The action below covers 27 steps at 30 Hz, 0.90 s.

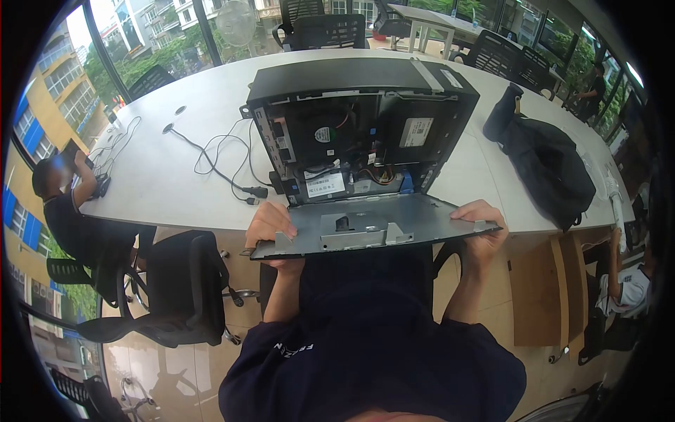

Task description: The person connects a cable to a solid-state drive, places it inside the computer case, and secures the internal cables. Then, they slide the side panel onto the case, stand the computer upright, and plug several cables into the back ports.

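A black desktop computer case (362, 77) stands on the white table in front of me, its near side uncovered. Inside it show a labelled drive, coloured wires and a white label sticker (325, 184). The metal side panel (422, 212) lies tilted toward me at the foot of the case, its inner face up. My left hand (273, 228) grips the panel's left end, thumb on top and fingers beneath. At the right end, my right hand (481, 228) holds it the same way. The panel's upper edge runs close along the bottom of the case.
Black cables (225, 165) lie on the white table (162, 204) left of the case. On the right is a black bag (545, 162). A person (77, 218) sits at the left, another person (629, 288) at the far right. Office chairs (169, 288) and a brown cabinet (538, 295) stand nearby.
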Each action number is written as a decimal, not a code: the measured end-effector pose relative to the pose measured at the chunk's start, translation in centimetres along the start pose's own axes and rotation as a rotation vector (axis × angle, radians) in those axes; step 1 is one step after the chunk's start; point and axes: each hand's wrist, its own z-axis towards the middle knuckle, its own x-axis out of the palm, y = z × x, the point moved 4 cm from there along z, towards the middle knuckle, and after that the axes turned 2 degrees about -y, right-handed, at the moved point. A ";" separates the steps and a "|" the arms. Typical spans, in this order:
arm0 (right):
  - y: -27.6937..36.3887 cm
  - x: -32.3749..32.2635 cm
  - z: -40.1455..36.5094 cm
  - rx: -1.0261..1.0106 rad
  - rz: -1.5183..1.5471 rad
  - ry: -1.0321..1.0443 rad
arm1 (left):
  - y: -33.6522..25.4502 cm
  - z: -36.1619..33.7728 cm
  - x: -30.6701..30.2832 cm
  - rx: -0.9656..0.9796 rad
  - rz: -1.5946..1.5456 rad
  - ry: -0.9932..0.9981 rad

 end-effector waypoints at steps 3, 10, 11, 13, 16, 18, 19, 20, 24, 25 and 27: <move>0.2 0.3 0.5 0.012 -0.037 0.003 | 0.0 0.2 0.1 -0.001 -0.015 0.007; 1.3 0.5 0.2 0.145 0.242 0.170 | -0.2 0.0 0.2 0.001 -0.080 0.011; 1.2 0.4 0.0 0.161 0.238 0.188 | -0.2 0.1 0.1 -0.002 -0.082 0.011; 1.2 0.5 -0.1 0.177 0.235 0.210 | -0.4 0.2 0.0 0.012 -0.062 0.047; 2.2 0.7 -0.1 0.145 0.187 0.187 | -1.9 0.9 0.4 0.015 0.042 0.073; 2.5 0.4 -0.3 0.152 0.168 0.205 | -3.0 2.2 0.4 0.045 0.052 0.168; 2.5 0.3 -0.6 0.152 0.166 0.200 | -3.4 2.4 0.6 0.080 0.070 0.262; 2.3 0.2 -1.0 0.158 0.210 0.218 | -3.4 2.4 0.4 0.077 0.067 0.266; 2.3 0.1 -1.5 0.245 0.219 0.235 | -3.7 1.8 -0.2 0.185 0.085 0.226; 2.7 0.1 -1.5 0.243 0.212 0.231 | -3.7 1.6 -0.3 0.196 0.113 0.198; 3.3 0.5 -1.5 0.322 0.142 0.202 | -3.6 1.4 -0.3 0.205 0.106 0.180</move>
